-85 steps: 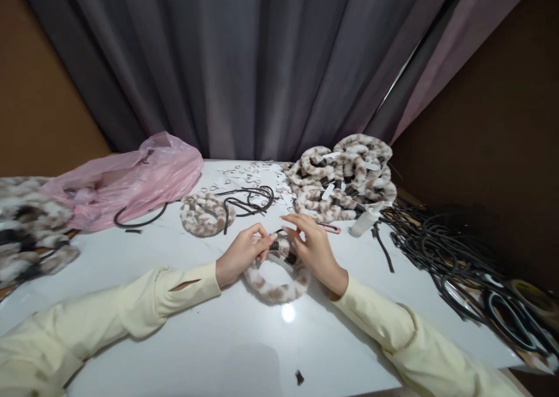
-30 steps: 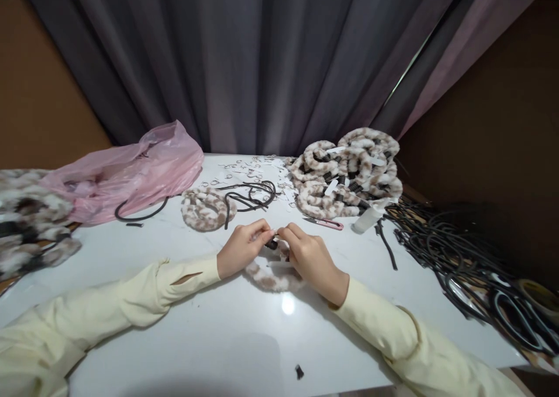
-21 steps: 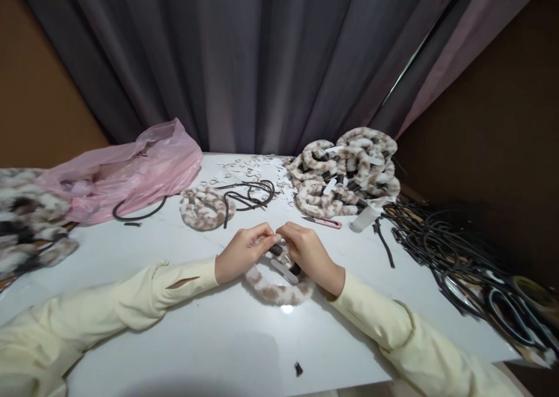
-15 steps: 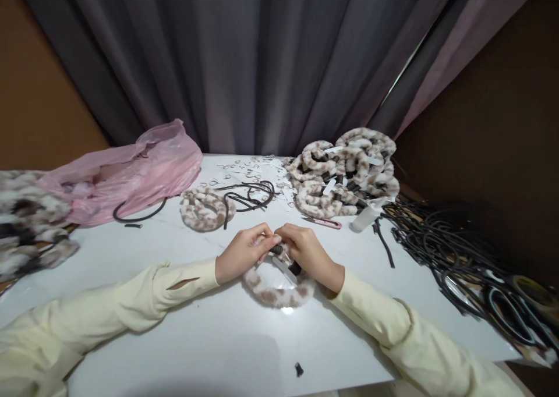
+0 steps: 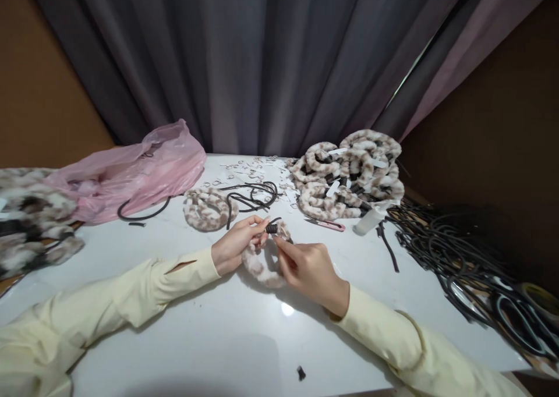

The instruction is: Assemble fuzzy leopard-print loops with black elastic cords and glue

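Observation:
A white plush ring with brown spots is held between my hands over the table. My left hand pinches its upper left side, beside a black coil of wrapped cord. A short black cord end sticks up from that coil. My right hand has its fingers closed at the ring's right side, where the palm and knuckles hide part of it. A small metallic bit shows near the right fingertips, too small to make out.
Behind lie another plush ring, black cords and scattered small metal rings. A pile of plush rings, pink-handled snips and a clear bottle stand right. Many black cords cover the right edge; a pink bag lies left.
The plush ring has been lifted and turned. Its white tag no longer shows. My right hand has moved lower and rotated over the ring's right side; my left hand has risen slightly.

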Available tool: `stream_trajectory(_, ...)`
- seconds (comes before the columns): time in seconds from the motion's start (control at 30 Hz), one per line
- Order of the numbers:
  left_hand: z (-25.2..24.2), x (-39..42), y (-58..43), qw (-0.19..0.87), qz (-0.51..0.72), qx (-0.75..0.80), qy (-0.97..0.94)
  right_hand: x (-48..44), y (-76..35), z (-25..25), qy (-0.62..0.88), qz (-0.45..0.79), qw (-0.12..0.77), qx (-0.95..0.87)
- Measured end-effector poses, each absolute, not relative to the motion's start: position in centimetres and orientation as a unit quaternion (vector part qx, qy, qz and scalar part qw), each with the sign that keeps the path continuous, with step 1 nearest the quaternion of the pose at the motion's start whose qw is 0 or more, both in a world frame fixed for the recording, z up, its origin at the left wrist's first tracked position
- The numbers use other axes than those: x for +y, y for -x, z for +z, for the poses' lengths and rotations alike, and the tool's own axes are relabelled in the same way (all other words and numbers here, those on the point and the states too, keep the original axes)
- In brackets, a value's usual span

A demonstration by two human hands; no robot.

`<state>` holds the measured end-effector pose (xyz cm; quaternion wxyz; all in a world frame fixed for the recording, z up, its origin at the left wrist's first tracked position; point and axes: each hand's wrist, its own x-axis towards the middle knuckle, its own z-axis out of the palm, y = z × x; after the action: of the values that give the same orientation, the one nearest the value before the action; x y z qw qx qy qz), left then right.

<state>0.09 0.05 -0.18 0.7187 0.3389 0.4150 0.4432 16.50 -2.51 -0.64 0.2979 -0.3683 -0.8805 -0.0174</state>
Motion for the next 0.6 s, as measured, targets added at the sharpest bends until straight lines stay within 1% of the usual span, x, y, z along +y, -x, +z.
stream_trajectory(0.1,-0.5,0.0,-0.1,0.698,0.446,0.429,-0.360,-2.2,-16.8,-0.9,0.350,-0.061,0.359,-0.863)
stream_trajectory(0.17,-0.9,0.0,-0.1,0.665,0.455,0.438,-0.400,-2.0,-17.0,-1.1,0.357,-0.073,0.350,-0.863)
stream_trajectory(0.23,-1.3,0.1,-0.1,0.630,0.464,0.439,-0.442,-1.7,-17.1,-1.5,0.372,-0.066,0.318,-0.869)
stream_trajectory(0.33,-1.7,0.3,-0.1,0.602,0.457,0.442,-0.483,-1.3,-17.1,-2.1,0.387,-0.050,0.289,-0.874)
stream_trajectory(0.6,-1.8,0.2,-0.2,0.582,0.448,0.455,-0.503,-1.4,-17.2,-2.2,0.380,-0.064,0.330,-0.861)
